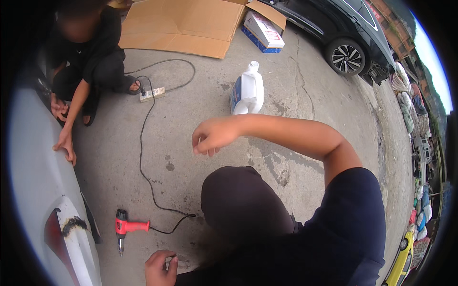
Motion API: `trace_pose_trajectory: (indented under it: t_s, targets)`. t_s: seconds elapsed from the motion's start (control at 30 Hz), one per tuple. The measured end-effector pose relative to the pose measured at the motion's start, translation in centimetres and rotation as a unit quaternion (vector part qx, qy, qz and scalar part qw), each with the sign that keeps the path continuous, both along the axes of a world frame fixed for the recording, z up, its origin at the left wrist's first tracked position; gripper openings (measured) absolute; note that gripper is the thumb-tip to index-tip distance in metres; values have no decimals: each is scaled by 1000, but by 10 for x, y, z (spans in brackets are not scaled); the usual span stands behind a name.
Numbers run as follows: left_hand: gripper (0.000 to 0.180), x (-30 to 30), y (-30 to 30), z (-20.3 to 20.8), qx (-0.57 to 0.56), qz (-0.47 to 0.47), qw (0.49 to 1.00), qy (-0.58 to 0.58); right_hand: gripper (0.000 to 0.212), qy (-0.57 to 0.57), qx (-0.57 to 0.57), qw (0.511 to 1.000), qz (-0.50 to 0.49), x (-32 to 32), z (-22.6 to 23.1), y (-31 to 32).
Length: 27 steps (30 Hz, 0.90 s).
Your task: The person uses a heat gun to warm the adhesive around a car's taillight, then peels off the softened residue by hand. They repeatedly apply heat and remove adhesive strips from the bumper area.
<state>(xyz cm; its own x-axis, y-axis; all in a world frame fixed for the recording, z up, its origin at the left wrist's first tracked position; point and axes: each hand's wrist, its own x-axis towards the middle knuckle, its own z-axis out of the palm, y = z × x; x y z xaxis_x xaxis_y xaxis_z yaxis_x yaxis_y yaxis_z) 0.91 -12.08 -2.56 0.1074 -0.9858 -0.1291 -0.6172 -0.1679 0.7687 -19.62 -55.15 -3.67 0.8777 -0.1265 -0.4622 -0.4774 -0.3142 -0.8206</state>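
Observation:
My right hand (217, 136) hangs over the concrete, its fingers curled down and the thumb close to them. Anything in them is hidden. At the lower edge, my left hand (161, 269) has its fingers bent in toward the thumb; what it may hold cannot be made out. Nearest to it, a red and black heat gun (131, 226) lies on the ground. A pale bumper-like car panel (47, 162) fills the left side, with a dark scorched patch (74, 224) beside a red part. A crouching person's hand (66, 145) rests on the panel's edge.
The heat gun's black cord (141, 152) loops toward a power strip (152, 94). Beyond my right hand stands a white jug (248, 90). Flattened cardboard (181, 26) and an open carton (264, 31) lie farther back. A dark car (329, 28) stands at the far right.

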Motion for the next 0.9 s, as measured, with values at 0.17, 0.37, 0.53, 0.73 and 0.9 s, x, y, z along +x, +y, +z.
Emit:
trace_pose_trajectory:
  t_s: [0.17,0.37,0.53,0.73,0.9]
  targets:
    - [9,15,-140,-76,15,63,995,73,53,92,-384,776,-491,-203,42,-91]
    - [37,-73,-411,-152,-78,116,905,403,76,165,-351,779,-493,-140,-90,-196]
    - [45,-144,-545,-130,-214,144,872,416,56,152,-471,767,-409,-184,-51,-209]
    - [47,-241,-615,-105,-289,27,942,169,49,114,-508,800,-297,-246,48,-176]
    - [42,-269,-595,-138,-284,22,952,112,48,235,-512,810,-165,-236,76,-172]
